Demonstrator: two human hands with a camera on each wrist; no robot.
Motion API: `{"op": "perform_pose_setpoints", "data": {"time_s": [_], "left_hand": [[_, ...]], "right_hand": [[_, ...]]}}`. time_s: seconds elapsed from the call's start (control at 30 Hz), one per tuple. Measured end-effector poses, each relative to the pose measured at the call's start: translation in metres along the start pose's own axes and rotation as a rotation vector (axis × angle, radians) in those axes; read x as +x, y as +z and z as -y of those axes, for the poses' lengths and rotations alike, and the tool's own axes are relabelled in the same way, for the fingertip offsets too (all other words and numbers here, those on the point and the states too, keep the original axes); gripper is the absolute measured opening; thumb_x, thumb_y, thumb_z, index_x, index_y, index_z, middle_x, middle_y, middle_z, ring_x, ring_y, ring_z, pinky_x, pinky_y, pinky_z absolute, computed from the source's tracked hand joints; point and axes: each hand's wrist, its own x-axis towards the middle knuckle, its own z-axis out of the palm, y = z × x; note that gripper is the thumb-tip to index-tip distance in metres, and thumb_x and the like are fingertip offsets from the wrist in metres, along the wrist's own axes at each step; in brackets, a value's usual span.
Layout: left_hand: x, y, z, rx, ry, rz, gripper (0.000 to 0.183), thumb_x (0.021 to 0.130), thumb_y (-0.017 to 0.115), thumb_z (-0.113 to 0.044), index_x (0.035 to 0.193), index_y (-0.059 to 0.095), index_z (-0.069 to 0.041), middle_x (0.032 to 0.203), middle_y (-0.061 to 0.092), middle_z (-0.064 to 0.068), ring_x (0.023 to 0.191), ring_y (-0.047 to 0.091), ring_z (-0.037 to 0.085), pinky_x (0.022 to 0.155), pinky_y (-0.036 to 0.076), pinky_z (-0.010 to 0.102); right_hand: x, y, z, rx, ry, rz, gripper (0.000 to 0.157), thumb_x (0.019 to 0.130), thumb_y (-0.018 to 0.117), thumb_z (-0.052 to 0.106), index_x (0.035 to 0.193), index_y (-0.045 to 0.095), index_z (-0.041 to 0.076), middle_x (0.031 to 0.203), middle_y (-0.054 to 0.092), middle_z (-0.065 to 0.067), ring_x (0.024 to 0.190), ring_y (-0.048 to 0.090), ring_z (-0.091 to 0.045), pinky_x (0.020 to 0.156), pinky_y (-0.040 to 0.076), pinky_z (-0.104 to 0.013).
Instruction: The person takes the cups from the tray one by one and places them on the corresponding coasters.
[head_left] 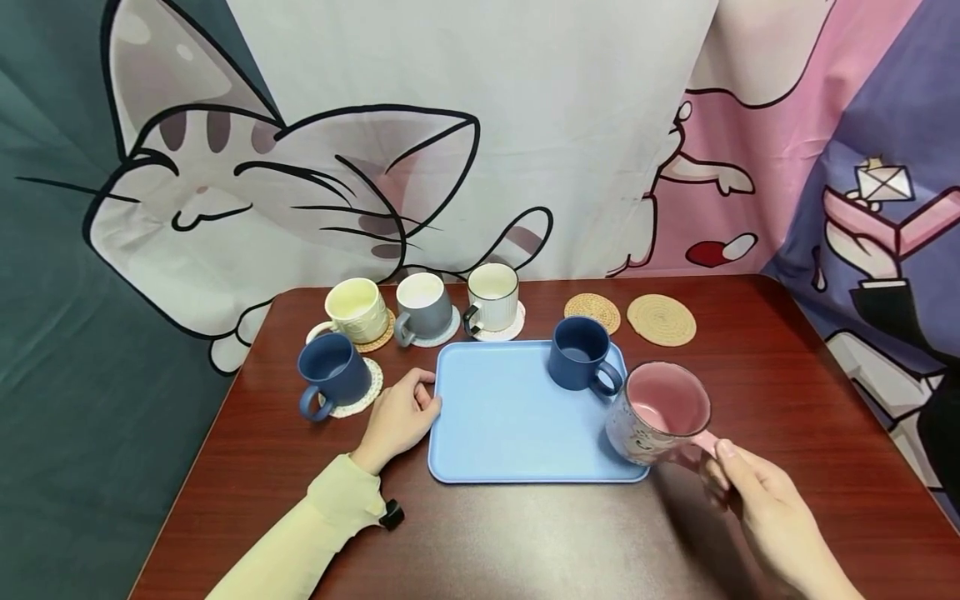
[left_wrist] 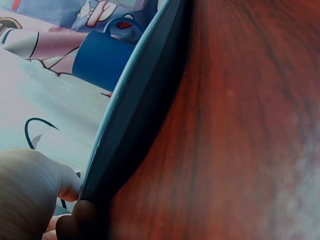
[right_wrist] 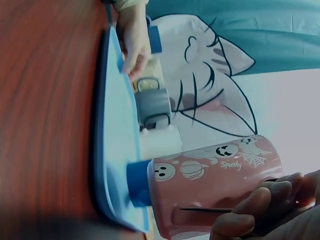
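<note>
My right hand (head_left: 772, 508) grips the handle of a pink mug (head_left: 656, 421), which overlaps the front right corner of a light blue tray (head_left: 510, 433) in the head view. White pumpkin and ghost prints and the word "Spooky" show on the mug's side (right_wrist: 215, 170) in the right wrist view. At the tray's left edge, my left hand (head_left: 401, 417) pinches the rim between thumb and fingers, as the left wrist view shows up close. A dark blue mug (head_left: 577, 354) stands at the tray's back right corner, its handle turned toward the pink mug.
Behind the tray, a yellow mug (head_left: 358, 310), a grey mug (head_left: 422, 307) and a white mug (head_left: 492, 297) stand on coasters. Another blue mug (head_left: 333, 369) is at left on a white coaster (head_left: 367, 396). Two woven coasters lie at back right, one larger (head_left: 662, 320). A printed curtain (head_left: 600, 142) hangs behind.
</note>
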Motion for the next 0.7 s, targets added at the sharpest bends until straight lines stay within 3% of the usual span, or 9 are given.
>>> {"op": "perform_pose_setpoints", "data": {"time_s": [0.4, 0.57, 0.7], "left_hand": [[0.001, 0.001, 0.001, 0.017, 0.0, 0.0, 0.03, 0.089, 0.071, -0.022, 0.118, 0.068, -0.016, 0.072, 0.06, -0.01, 0.056, 0.053, 0.006, 0.062, 0.042, 0.028], [0.001, 0.001, 0.001, 0.014, 0.0, -0.001, 0.029, 0.089, 0.071, -0.023, 0.118, 0.068, -0.016, 0.072, 0.06, -0.009, 0.056, 0.053, 0.007, 0.062, 0.042, 0.028], [0.001, 0.001, 0.0, 0.008, -0.003, 0.002, 0.029, 0.09, 0.071, -0.023, 0.118, 0.068, -0.016, 0.072, 0.06, -0.009, 0.056, 0.053, 0.007, 0.063, 0.042, 0.029]], "right_hand": [[0.016, -0.031, 0.004, -0.016, -0.017, -0.049, 0.034, 0.113, 0.027, 0.006, 0.084, 0.044, -0.001, 0.077, 0.04, -0.006, 0.066, 0.038, -0.024, 0.06, 0.026, -0.039], [0.031, -0.038, 0.003, 0.06, -0.033, -0.025, 0.033, 0.113, 0.027, 0.007, 0.087, 0.046, 0.0, 0.078, 0.041, -0.006, 0.068, 0.038, -0.024, 0.063, 0.024, -0.039], [0.041, -0.039, 0.002, 0.051, -0.002, -0.048, 0.034, 0.114, 0.031, 0.012, 0.087, 0.048, 0.003, 0.077, 0.043, -0.004, 0.068, 0.039, -0.022, 0.062, 0.024, -0.04]]}}
